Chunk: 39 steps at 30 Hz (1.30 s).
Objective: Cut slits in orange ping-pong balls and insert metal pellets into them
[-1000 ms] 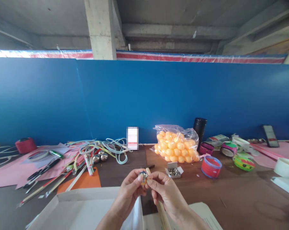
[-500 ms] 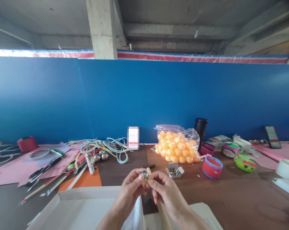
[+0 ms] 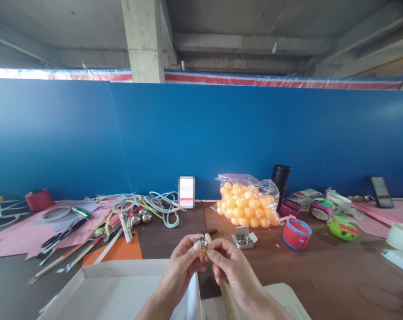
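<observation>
Between my two hands is a small shiny silver ball point(image 3: 201, 246) with orange reflections on its lower side. My left hand point(image 3: 185, 260) grips it from the left, with the thumb on its front. My right hand point(image 3: 228, 262) is closed at its right side, thumb and fingertip pinched against it; anything small in that pinch is too fine to make out. Pale wooden sticks point(image 3: 230, 300) run beneath my right hand; whether it touches them I cannot tell. Just beyond the hands is a small open box of metal pieces point(image 3: 243, 240).
A white tray point(image 3: 88, 272) lies front left. Behind it are scissors point(image 3: 59, 238), cords point(image 3: 164, 204) and more silver balls point(image 3: 147, 217). A bag of orange balls point(image 3: 248, 206) stands at the back, near a black cylinder point(image 3: 281, 182). Tape rolls point(image 3: 297, 234) sit to the right.
The view has shifted very slightly. Both hands keep the same hold on the silver ball.
</observation>
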{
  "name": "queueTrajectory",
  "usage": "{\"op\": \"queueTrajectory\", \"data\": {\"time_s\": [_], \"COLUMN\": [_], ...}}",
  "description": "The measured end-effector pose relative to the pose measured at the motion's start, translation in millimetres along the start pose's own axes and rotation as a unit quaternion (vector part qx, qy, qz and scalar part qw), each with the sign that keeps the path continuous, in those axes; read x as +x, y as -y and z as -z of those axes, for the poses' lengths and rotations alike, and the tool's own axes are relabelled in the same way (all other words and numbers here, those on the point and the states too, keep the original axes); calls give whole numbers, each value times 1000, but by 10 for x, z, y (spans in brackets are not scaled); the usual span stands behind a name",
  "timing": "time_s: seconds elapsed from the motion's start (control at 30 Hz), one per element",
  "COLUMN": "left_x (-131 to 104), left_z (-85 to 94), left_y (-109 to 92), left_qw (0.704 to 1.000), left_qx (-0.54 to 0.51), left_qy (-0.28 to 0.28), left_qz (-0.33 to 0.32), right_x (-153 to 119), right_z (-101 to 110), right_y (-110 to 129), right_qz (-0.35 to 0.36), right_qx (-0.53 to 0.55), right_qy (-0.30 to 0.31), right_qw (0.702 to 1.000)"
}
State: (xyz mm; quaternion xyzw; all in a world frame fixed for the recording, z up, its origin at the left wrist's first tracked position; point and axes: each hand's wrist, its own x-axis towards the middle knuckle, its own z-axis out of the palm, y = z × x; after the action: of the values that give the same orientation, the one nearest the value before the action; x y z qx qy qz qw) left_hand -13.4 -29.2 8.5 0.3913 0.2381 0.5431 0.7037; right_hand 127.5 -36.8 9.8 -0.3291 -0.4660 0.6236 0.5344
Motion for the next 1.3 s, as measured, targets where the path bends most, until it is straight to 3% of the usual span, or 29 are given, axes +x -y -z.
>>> {"op": "queueTrajectory", "data": {"time_s": [1.3], "left_x": [-12], "left_z": [-4], "left_y": [26], "left_qw": [997], "left_qx": [74], "left_qy": [-25], "left_qz": [-22], "right_x": [-19], "right_z": [-8], "right_y": [8], "right_qz": [15], "right_qx": [-87], "right_qy": [-13], "right_qw": [996]}}
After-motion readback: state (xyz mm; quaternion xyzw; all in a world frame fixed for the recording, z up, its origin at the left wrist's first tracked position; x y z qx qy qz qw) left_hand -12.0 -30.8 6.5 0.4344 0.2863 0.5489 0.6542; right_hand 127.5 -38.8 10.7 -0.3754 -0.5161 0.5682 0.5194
